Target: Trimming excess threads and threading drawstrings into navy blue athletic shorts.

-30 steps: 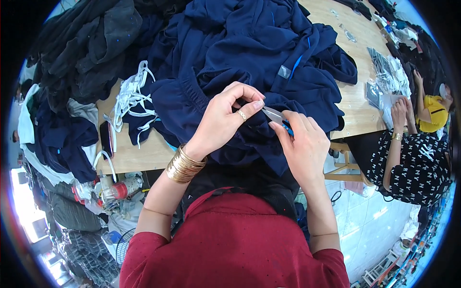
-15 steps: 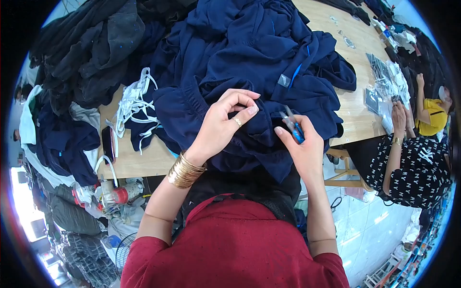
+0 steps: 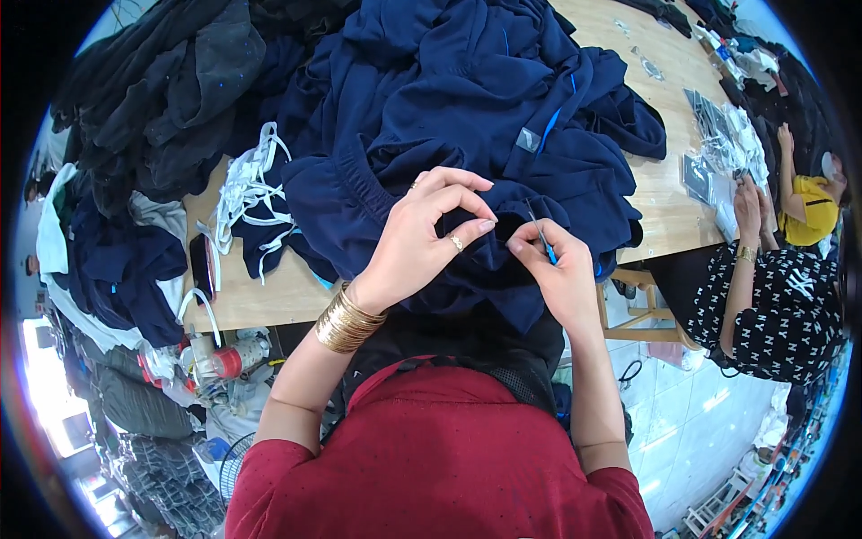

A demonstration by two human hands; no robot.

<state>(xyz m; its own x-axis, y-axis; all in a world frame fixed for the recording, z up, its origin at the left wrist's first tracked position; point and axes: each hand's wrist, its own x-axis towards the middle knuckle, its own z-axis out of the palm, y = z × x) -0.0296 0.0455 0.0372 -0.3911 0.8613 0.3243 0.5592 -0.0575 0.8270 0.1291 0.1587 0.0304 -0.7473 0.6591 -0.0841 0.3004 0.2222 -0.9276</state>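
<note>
Far left: black cloth heap (image 3: 162, 99) piled high on the table (image 3: 247, 304); bundle of white straps (image 3: 251, 190) to its right, dark flat rectangular object (image 3: 201, 269) near the front edge.

Left hand (image 3: 420, 225): forearm rises from lower left, leaning right; gold bangles (image 3: 348, 325) stacked at the wrist. Back of hand faces up, fingers arched toward the right, the upper ones loosely curled. Thumb tip and index tip brought together; cannot tell whether anything thin is pinched between.

Centre: navy garment (image 3: 467, 103), crumpled, spread over the table beneath and beyond both hands, gathered waistband at its left; small grey label (image 3: 528, 140) on the cloth above the right hand.

Right hand (image 3: 564, 274): forearm nearly vertical, hand tipped leftward, thumb and index pointing at the left fingertips, a small gap between hands. Fingers closed around blue-handled snips (image 3: 549, 251), blades pointing up and away.

Far right: plastic packets (image 3: 723, 148) on the table; beside them, a co-worker in a black patterned top (image 3: 772, 310), hands at the packets.
</note>
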